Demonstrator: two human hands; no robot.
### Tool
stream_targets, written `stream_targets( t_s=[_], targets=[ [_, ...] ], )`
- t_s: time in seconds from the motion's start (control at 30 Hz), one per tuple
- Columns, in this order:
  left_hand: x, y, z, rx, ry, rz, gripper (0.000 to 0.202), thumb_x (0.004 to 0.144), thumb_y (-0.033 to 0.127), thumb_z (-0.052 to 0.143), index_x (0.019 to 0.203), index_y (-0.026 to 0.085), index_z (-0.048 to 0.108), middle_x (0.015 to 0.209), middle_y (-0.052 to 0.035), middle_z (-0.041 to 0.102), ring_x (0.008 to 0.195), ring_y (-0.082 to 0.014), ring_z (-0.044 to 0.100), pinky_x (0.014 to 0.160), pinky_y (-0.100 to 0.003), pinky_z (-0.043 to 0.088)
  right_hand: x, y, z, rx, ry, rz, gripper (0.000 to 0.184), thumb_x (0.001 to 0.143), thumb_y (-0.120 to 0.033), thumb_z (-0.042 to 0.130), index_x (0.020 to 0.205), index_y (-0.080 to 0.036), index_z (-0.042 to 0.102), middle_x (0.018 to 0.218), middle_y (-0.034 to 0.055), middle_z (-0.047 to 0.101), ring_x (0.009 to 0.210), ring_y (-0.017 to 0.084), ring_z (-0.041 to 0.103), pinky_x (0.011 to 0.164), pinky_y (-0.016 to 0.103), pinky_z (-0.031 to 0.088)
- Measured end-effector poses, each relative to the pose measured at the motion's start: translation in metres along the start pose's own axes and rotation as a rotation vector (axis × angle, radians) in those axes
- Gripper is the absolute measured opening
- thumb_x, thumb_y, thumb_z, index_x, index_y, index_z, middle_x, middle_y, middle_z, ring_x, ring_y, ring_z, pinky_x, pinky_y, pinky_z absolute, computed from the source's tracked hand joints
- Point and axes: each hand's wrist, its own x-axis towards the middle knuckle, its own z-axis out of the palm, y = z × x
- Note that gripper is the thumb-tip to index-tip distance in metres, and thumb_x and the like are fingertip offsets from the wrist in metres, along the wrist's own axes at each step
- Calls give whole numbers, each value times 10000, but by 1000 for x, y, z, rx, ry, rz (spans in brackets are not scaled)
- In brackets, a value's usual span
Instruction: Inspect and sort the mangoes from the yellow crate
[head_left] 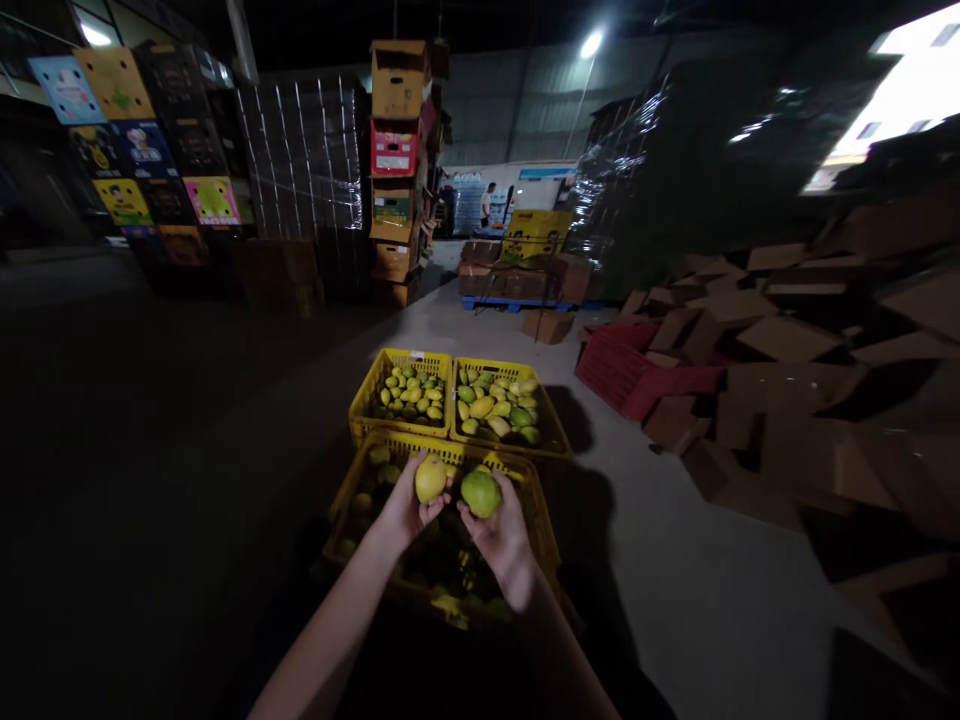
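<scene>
My left hand (403, 510) is closed around a yellow mango (430, 479). A green mango (481, 493) sits in the curled fingers of my right hand (508, 532). Both fruits are held side by side, a small gap apart, above the near yellow crate (546, 520). More fruit lies inside that crate, mostly in shadow and partly behind my hands and forearms. Just beyond it stand two more yellow crates. The left one (362, 395) has smaller yellow and green mangoes; the right one (553, 425) has larger ones.
A red crate (630, 375) and a heap of flattened cardboard boxes (795, 400) lie to the right. Farther back are a stack of cartons (394, 170), wrapped pallets (304, 170) and a blue pallet (499, 303) with boxes. A person (487, 203) is in the far background.
</scene>
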Motion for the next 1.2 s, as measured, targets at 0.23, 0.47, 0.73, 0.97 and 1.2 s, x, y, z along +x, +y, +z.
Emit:
stream_targets(
  t_s=[0.23,0.47,0.73,0.97,1.2],
  targets=[
    [19,-16,3,-79,-71,-92,418,864,397,366,859,65,621,502,-61,575,328,-83,478,300,-140,328,-5,-7,-4,34,4,210,309,703,-496,575,647,-195,614,546,37,635,436,141,535,377,238,386],
    [17,-10,11,-72,-154,-88,534,790,606,410,711,106,580,441,1,485,274,-18,229,284,-136,121,-8,-11,-10,17,0,23,138,646,-350,685,735,-258,634,755,-21,673,647,119,593,583,233,499],
    [15,-11,18,225,-81,311,330,737,474,627,780,154,561,534,25,530,392,-62,415,378,-166,321,-15,-13,-19,-325,-60,-311,330,574,-259,778,868,-244,629,854,-28,647,789,147,603,737,279,495],
    [0,-5,15,560,-112,890,508,535,102,795,1011,216,655,1096,-38,625,1071,-191,531,948,-224,371,-18,-18,-26,-730,127,-768,588,532,-255,803,1071,-246,567,1052,38,623,924,208,583,831,336,453],
    [-3,3,-5,986,-72,1132,501,634,258,758,1115,243,620,1133,-69,609,1079,-240,538,975,-375,378,-17,-15,-20,-968,155,-1059,485,653,-316,726,1078,-199,524,1086,89,566,978,227,541,725,338,481]
  ],
)
